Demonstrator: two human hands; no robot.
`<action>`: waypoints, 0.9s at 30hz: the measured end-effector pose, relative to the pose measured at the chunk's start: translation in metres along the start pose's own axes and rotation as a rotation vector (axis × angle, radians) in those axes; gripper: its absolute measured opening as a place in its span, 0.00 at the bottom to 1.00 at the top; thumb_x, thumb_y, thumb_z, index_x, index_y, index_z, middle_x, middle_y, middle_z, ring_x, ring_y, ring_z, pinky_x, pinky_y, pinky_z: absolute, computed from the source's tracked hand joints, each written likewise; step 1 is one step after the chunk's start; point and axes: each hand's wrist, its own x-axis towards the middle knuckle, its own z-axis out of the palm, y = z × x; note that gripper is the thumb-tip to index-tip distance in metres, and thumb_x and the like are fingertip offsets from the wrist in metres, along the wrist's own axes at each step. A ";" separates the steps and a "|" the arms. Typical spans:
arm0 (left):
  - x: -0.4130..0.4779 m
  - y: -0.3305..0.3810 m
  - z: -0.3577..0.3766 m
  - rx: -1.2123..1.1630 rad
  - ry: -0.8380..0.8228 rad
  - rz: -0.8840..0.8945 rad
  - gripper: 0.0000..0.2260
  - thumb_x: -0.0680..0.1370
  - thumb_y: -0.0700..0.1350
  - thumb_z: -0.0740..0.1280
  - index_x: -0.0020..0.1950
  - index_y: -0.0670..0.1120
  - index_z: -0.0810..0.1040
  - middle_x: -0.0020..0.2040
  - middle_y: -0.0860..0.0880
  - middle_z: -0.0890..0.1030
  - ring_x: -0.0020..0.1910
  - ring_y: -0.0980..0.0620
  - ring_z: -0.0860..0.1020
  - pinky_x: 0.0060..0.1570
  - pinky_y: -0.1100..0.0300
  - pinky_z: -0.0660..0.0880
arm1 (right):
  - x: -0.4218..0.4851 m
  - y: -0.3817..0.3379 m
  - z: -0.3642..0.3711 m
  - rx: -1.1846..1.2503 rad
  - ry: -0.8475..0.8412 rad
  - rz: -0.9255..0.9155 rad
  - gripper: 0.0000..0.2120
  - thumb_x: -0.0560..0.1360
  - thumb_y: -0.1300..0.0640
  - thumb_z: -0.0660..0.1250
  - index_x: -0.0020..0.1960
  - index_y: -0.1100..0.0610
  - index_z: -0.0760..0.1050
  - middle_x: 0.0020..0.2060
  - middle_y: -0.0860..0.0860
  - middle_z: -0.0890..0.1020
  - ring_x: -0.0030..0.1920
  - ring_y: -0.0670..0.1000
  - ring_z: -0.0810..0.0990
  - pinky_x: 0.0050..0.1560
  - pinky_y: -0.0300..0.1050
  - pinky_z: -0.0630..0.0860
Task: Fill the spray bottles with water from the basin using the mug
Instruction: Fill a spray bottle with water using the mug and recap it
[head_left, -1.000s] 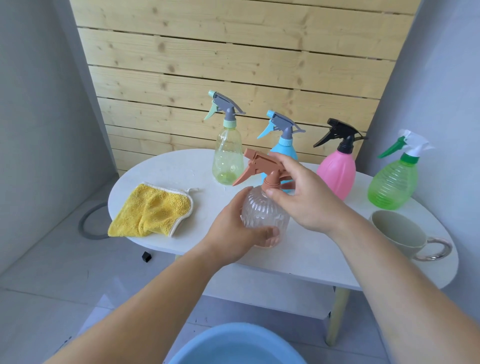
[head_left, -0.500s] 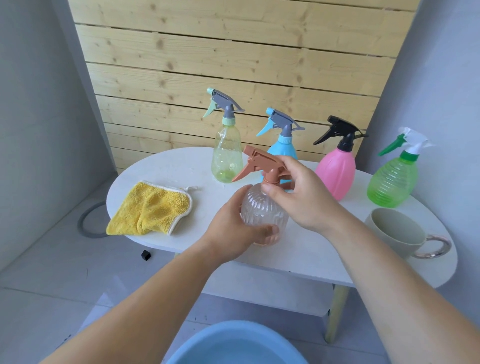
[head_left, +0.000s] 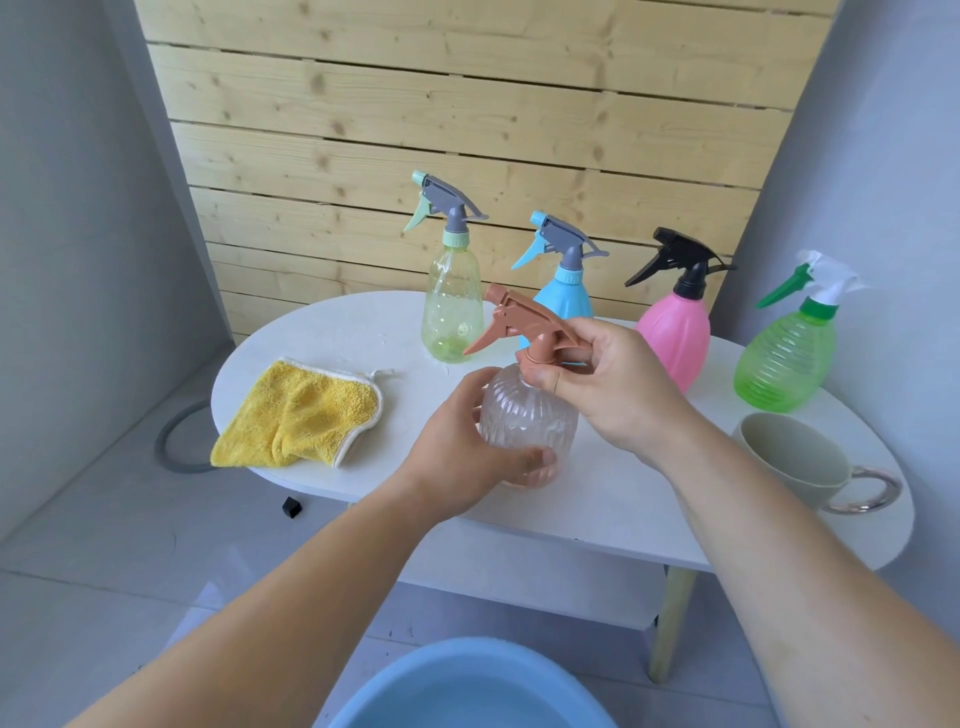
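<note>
Still mid-twist: right hand (head_left: 613, 389) pinches the collar of the terracotta plastic trigger head (head_left: 519, 322), and left hand (head_left: 467, 457) wraps the clear ribbed round spray bottle (head_left: 524, 421) at near-centre of the white oval table (head_left: 623, 499). Against a second ago, the thumb has barely shifted and the head is still seated, nozzle pointing left. So probably unscrewing; no filling yet. Beige ceramic mug (head_left: 795, 457) waits near right, blue plastic basin (head_left: 467, 691) nearest, below.

A yellow cloth (head_left: 298, 415) is lying crumpled on the white desk (head_left: 623, 499); a small black cube (head_left: 291, 507) is sitting on the floor (head_left: 104, 597).
</note>
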 end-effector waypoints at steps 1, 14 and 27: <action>0.000 -0.001 0.000 0.000 -0.009 -0.004 0.43 0.56 0.55 0.83 0.69 0.61 0.72 0.61 0.57 0.81 0.61 0.58 0.80 0.62 0.48 0.81 | -0.001 0.002 -0.001 0.020 -0.015 0.006 0.09 0.73 0.64 0.74 0.48 0.52 0.79 0.46 0.52 0.86 0.57 0.54 0.84 0.66 0.58 0.75; 0.003 -0.007 0.002 0.093 0.019 0.004 0.40 0.60 0.51 0.84 0.70 0.58 0.74 0.59 0.60 0.82 0.59 0.60 0.80 0.61 0.50 0.81 | -0.007 0.005 0.005 0.044 0.065 0.016 0.09 0.75 0.65 0.72 0.52 0.54 0.80 0.47 0.49 0.88 0.55 0.50 0.84 0.65 0.49 0.77; 0.002 0.000 -0.001 0.130 0.019 0.010 0.34 0.65 0.48 0.84 0.66 0.60 0.72 0.57 0.62 0.82 0.54 0.67 0.79 0.50 0.69 0.76 | -0.041 0.010 0.002 -0.046 -0.007 0.324 0.09 0.81 0.45 0.61 0.59 0.33 0.73 0.55 0.39 0.81 0.57 0.42 0.80 0.63 0.55 0.77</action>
